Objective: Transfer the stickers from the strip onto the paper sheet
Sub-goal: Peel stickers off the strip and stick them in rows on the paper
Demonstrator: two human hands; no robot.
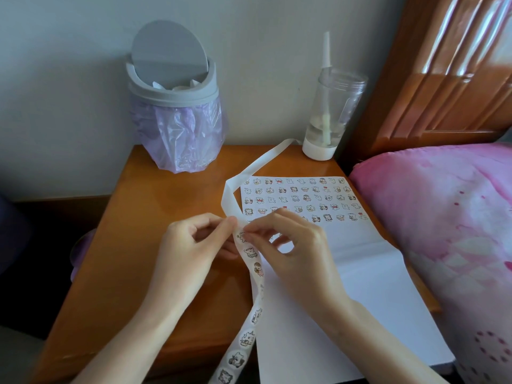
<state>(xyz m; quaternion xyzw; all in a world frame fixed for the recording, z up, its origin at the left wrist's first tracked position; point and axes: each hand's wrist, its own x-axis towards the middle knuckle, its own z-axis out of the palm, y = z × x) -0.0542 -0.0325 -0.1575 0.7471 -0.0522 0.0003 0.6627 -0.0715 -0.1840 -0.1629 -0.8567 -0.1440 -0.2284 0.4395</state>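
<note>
We hold the sticker strip just over the left edge of the paper sheet. Our left hand has its grip pinching the strip. Our right hand has its grip pinching the strip too, at the top sticker. Rows of little stickers fill the far part of the sheet. The desk is under the sheet.

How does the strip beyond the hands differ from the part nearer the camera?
The far part is blank backing; the near part carries cartoon stickers. The far part folds and trails across the table; the near part runs down past the table's front edge. Both are one strip, pinched by the left hand and right hand.
</note>
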